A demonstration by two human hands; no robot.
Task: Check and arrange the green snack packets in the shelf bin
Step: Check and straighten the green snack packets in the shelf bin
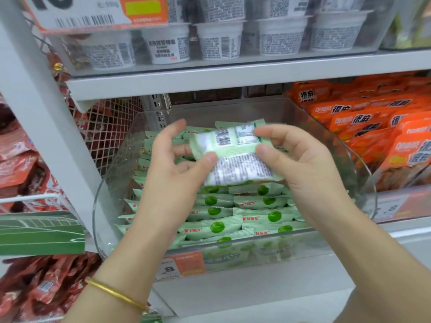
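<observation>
A person holds one green packet (pixel 235 155) just above the clear bin (pixel 109 183). Its printed back faces up and its long side runs left to right. The left hand (pixel 172 173) and right hand (pixel 303 169) pinch its two ends. More green packets (pixel 210 227) fill the bin in rows. Orange packets (pixel 373 127) sit to the right and white cups (pixel 219 40) on the shelf (pixel 210 82) above. The bin's top is open.

Head camera looks forward and down, close to shelf bin (pixel 314 245).
</observation>
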